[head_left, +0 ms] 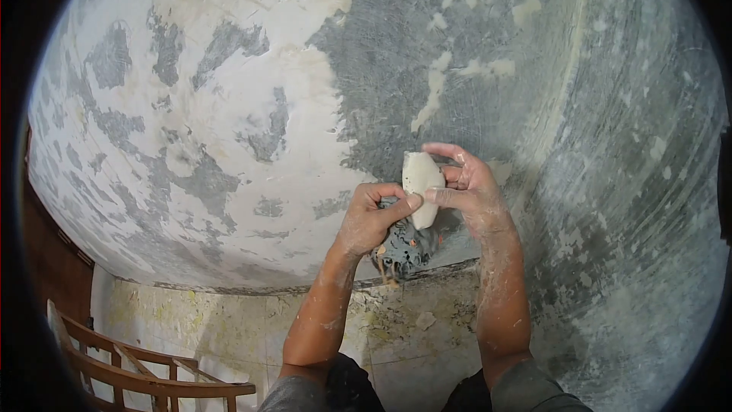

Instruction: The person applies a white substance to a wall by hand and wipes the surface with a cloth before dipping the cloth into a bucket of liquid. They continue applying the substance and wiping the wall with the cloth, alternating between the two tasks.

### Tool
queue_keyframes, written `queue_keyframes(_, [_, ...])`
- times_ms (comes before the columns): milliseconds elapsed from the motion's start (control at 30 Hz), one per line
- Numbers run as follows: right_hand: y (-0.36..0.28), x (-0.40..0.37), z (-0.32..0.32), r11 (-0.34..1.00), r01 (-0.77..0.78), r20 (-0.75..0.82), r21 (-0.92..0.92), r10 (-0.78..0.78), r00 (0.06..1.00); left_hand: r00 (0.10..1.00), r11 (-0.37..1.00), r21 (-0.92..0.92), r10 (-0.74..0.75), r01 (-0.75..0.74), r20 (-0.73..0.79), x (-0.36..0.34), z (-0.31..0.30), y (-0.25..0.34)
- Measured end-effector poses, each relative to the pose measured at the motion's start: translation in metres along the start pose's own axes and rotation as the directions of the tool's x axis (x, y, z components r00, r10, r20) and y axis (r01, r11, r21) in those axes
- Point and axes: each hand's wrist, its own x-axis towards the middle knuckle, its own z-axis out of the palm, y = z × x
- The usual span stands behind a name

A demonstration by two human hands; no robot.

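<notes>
Between my two hands is a small cream-white piece point(422, 175) with dark specks, wider at the top and tapering at its lower end. My left hand point(374, 217) pinches its left edge with thumb and forefinger. On the other side, my right hand point(476, 194) presses its thumb on the front, with the fingers curled behind and the forefinger stretched past the top. White smears cover both hands and forearms. Just below the piece, partly hidden by it, is a dark grey mottled thing point(408, 248) with orange spots; its kind is unclear.
A grey wall point(396, 53) fills most of the view, with patchy white coating point(297, 107) on its left. Below it, the tiled floor point(229, 320) is stained yellowish. A brown wooden frame with slats point(152, 385) stands at lower left.
</notes>
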Motion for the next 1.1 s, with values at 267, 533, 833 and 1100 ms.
queue_keyframes(267, [0.008, 0.0, -0.003, 0.993, -0.035, 0.069, -0.11, 0.043, 0.997, 0.997, 0.992, 0.119, 0.039, -0.046, 0.063, -0.008, 0.004, 0.019])
queue_keyframes(533, [0.006, -0.001, -0.004, 0.988, -0.082, -0.016, -0.13, 0.081, 0.997, 0.994, 0.993, 0.116, 0.023, -0.035, 0.106, -0.011, 0.004, 0.022])
queue_keyframes(833, [0.003, -0.002, -0.01, 1.0, -0.01, 0.03, -0.028, 0.011, 0.999, 0.997, 0.997, 0.068, 0.024, -0.028, 0.07, -0.01, 0.003, 0.02])
queue_keyframes(1100, [0.008, 0.0, -0.019, 0.995, -0.043, 0.006, -0.093, 0.044, 0.999, 0.997, 0.997, 0.073, 0.006, -0.011, 0.081, -0.008, 0.004, 0.017])
